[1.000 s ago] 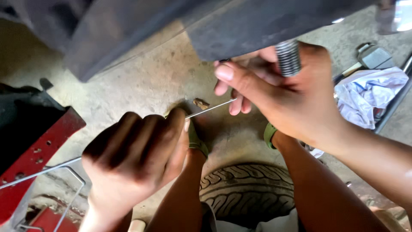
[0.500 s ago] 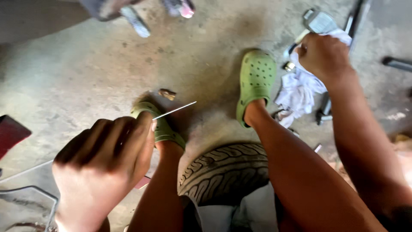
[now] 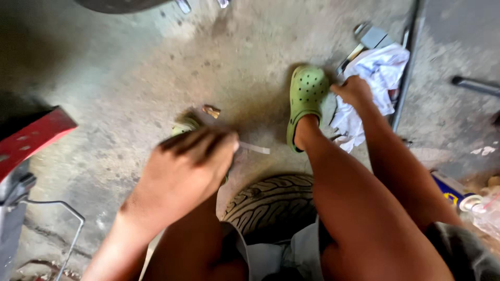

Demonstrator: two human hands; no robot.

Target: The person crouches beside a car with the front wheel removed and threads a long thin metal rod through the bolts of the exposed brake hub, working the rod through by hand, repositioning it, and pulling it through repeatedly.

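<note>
Concrete floor fills the view, with a worn tyre lying between the person's bare legs and a green clog planted on it just beside a crumpled white rag. The left hand is curled into a fist, fingers pressed together around a thin pale rod that pokes out above the tyre. The right hand reaches down onto the rag; whether its fingers grip cloth I cannot tell.

Left hand motion-blurred; its grip on the thin rod cannot be confirmed. Right hand fingertips hidden in the white rag. Red frame (left side) cut by edge.
</note>
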